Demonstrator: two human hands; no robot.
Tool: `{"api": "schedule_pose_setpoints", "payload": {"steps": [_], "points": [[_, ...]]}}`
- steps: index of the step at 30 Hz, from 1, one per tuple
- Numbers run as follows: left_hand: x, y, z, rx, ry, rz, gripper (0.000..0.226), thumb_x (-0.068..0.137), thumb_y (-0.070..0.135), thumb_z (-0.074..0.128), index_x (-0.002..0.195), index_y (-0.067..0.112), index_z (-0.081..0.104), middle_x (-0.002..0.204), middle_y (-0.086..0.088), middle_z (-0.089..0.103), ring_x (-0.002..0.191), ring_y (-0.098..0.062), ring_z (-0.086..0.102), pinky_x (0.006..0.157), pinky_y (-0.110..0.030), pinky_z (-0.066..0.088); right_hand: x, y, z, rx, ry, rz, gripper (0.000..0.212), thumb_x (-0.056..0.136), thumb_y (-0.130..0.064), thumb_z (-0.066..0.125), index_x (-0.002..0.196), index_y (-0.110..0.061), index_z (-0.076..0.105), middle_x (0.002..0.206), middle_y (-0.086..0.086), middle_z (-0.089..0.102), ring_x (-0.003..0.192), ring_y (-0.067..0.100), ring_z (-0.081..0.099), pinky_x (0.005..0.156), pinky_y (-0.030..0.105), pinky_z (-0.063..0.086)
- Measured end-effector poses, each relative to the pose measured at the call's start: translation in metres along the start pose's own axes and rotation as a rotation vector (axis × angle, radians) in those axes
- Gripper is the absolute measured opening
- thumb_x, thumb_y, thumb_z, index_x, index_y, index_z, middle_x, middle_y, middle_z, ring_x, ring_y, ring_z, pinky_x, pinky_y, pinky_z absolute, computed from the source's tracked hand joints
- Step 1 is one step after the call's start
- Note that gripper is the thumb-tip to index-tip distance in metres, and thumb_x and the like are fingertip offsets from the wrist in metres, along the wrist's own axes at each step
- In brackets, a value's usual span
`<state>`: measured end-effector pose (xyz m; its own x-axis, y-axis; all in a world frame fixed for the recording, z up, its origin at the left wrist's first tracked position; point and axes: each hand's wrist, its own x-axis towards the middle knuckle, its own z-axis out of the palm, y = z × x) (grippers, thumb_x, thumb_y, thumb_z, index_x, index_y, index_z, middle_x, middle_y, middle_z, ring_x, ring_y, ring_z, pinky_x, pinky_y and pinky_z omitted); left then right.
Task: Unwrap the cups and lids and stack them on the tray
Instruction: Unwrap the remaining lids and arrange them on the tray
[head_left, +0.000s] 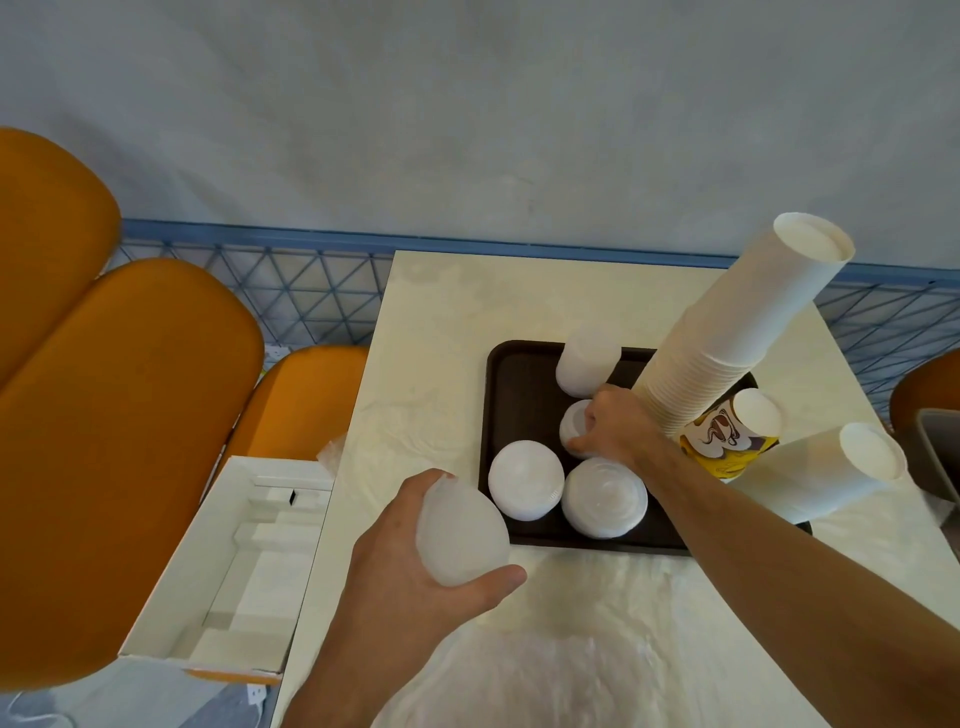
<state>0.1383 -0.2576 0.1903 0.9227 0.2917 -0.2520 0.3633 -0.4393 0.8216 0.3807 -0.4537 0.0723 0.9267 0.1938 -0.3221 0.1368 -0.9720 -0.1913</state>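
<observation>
While the left hand (415, 561) sits at lower centre of the frame, its fingers and thumb are curled round a white stack of lids (461, 530), held just off the near-left corner of the dark tray (498, 395), above the pale tabletop (431, 322). Right hand (613, 426) now, reaching in from the lower right: it is down on the middle of the tray, fingers curled over a small white lid pile (574, 423), thumb against its near edge. On the tray I count 3 more lid stacks: a taller one at the far edge (587, 364), a low one at near left (525, 479), and a clear-topped one beside it (605, 496), right under the forearm. Big feature on the right side of the tray, a tall column of nested paper cups (727, 332), upside down, rising toward the upper right of the frame, with a printed yellow and brown cup (724, 441) at its base. 2 shorter white cup stacks stand near it, one just behind (758, 413) and one at the tray's right end (841, 473). Crinkled clear plastic wrap (545, 670) lies on the tabletop at bottom centre. Left of the tabletop, an open white cardboard box (228, 561), and orange seats (130, 415) fill the left of the frame.
</observation>
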Motion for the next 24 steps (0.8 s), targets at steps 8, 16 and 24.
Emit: {"api": "schedule_pose_setpoints", "payload": {"steps": [8,16,24], "points": [[0.000,0.005,0.003,-0.023,0.016,0.020,0.079,0.039,0.069,0.073,0.106,0.057,0.033,0.107,0.042,0.036,0.102,0.024,0.038,0.064,0.008,0.034,-0.014,-0.005,-0.013,0.112,0.042,-0.088,0.022,0.087,-0.037,0.076,0.087,-0.016,0.069,0.111,0.000,0.064,0.091,0.012,0.058,0.074,0.023,0.044],[0.006,-0.002,0.017,-0.078,0.076,0.099,0.083,0.055,0.042,0.094,0.114,0.057,0.037,0.115,0.041,0.041,0.110,0.024,0.037,0.067,0.004,0.037,-0.146,-0.055,-0.082,1.036,-0.115,-0.307,0.008,0.093,-0.015,0.070,0.092,-0.021,0.074,0.090,-0.005,0.073,0.084,0.018,0.071,0.074,0.028,0.061],[0.010,-0.002,0.027,-0.260,-0.031,0.088,0.082,0.069,0.018,0.089,0.123,0.051,0.038,0.114,0.035,0.052,0.118,0.006,0.052,0.073,0.003,0.041,-0.181,-0.048,-0.081,0.970,-0.059,-0.365,0.009,0.095,-0.020,0.069,0.102,-0.024,0.073,0.087,-0.013,0.072,0.079,0.011,0.070,0.072,0.025,0.059]]}}
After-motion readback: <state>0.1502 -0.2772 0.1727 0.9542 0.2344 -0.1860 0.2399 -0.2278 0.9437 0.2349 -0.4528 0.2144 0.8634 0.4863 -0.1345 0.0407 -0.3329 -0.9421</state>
